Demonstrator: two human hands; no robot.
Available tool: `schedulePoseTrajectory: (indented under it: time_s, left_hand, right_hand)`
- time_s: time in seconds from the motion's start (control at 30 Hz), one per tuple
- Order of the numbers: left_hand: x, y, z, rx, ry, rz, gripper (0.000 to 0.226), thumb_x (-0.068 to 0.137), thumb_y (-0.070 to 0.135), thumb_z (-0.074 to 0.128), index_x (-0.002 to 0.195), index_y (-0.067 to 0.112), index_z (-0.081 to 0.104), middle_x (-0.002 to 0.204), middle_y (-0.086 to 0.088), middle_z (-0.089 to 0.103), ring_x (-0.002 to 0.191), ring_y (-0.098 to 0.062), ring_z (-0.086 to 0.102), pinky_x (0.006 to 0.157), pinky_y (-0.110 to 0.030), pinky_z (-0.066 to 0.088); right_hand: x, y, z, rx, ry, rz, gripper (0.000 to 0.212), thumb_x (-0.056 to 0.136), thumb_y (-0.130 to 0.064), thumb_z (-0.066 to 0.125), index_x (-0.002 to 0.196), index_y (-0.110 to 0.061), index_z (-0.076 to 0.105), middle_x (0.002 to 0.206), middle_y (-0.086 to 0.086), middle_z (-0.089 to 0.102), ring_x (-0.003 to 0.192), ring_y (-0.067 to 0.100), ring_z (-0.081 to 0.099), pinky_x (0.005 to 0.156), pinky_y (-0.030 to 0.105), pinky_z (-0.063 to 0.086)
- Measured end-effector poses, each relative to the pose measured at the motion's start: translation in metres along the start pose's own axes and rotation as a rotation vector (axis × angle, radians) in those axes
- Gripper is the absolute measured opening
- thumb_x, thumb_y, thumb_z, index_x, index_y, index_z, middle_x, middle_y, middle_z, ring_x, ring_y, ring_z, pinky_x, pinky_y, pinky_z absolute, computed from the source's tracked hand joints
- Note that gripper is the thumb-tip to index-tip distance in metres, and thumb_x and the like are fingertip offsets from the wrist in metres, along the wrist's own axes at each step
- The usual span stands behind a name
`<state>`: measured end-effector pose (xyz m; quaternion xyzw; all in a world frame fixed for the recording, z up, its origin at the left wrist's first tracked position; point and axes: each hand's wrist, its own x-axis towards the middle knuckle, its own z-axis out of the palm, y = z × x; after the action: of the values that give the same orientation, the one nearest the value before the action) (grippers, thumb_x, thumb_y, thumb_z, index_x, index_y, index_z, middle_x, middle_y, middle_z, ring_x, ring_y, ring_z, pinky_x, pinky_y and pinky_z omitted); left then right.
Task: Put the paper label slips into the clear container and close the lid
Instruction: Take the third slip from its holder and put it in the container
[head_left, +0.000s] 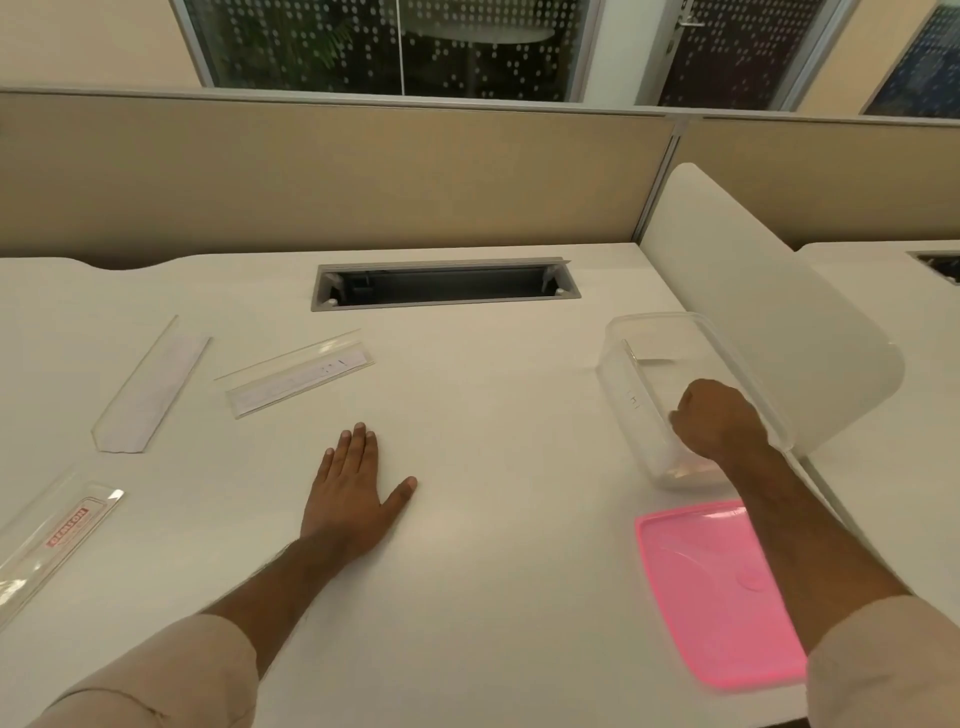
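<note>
Reaching into clear rectangular container (631, 395), right hand (717, 418) fisted; left hand (353, 499) flat, fingers spread, on smooth desk (493, 415).

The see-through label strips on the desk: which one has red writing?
The strip at the near left edge, closest to the person. The two farther strips show only pale paper.

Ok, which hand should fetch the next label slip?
Left. The left hand lies flat and empty near the label slip, while the right hand is closed at the clear container.
</note>
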<state>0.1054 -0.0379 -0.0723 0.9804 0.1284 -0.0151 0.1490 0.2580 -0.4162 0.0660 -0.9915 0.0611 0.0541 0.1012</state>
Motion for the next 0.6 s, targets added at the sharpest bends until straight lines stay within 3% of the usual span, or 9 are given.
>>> schedulePoseTrajectory:
  time_s: [0.07,0.13,0.2,0.37,0.5,0.6]
  left_hand:
    - [0.002,-0.007,-0.006,-0.038,-0.034,0.033,0.092,0.091,0.070,0.029,0.157,0.013,0.001,0.166,0.001,-0.007,0.152,-0.013,-0.009,0.123,-0.032,-0.003]
    - [0.002,-0.016,-0.016,-0.111,-0.028,0.052,0.085,0.092,0.064,0.041,0.157,0.016,0.014,0.166,0.003,0.006,0.153,-0.013,0.001,0.123,-0.032,0.005]
    - [0.001,-0.026,-0.026,-0.191,0.050,0.027,0.074,0.092,0.056,0.052,0.153,0.018,0.030,0.162,0.004,0.025,0.151,-0.014,0.017,0.122,-0.034,0.017]
    - [-0.003,-0.058,-0.049,-0.317,0.245,-0.123,0.052,0.088,0.042,0.065,0.134,0.022,0.053,0.141,0.004,0.051,0.131,-0.019,0.047,0.107,-0.036,0.039]
    - [0.003,-0.087,-0.065,-0.402,0.339,-0.293,0.046,0.087,0.039,0.067,0.128,0.022,0.056,0.134,0.002,0.054,0.116,-0.025,0.055,0.098,-0.037,0.044]
    - [0.012,-0.108,-0.074,-0.506,0.393,-0.393,0.045,0.087,0.036,0.069,0.127,0.019,0.057,0.131,-0.001,0.056,0.118,-0.021,0.054,0.095,-0.033,0.043]
  right_hand:
    - [-0.006,-0.009,-0.003,0.034,0.233,-0.080,0.014,0.089,-0.015,0.055,0.094,-0.005,0.063,0.094,0.014,0.068,0.091,0.039,0.064,0.074,0.039,0.050]
    - [-0.013,-0.027,-0.007,0.081,0.438,-0.214,0.012,0.089,-0.012,0.055,0.089,-0.004,0.063,0.083,0.017,0.069,0.079,0.040,0.064,0.066,0.038,0.048]
    - [-0.021,-0.051,-0.007,0.142,0.509,-0.333,0.009,0.088,-0.012,0.057,0.087,-0.005,0.063,0.078,0.016,0.068,0.073,0.039,0.063,0.063,0.038,0.047]
    - [-0.030,-0.119,0.016,0.339,0.341,-0.463,0.008,0.090,-0.015,0.059,0.087,-0.009,0.063,0.079,0.008,0.069,0.068,0.028,0.060,0.064,0.032,0.047]
    - [-0.028,-0.175,0.048,0.385,0.131,-0.519,0.010,0.091,-0.019,0.059,0.087,-0.013,0.064,0.081,0.003,0.070,0.072,0.023,0.062,0.071,0.040,0.055]
    - [-0.023,-0.214,0.070,0.451,0.002,-0.519,0.009,0.090,-0.018,0.059,0.085,-0.013,0.066,0.079,0.002,0.071,0.072,0.022,0.064,0.073,0.041,0.056]
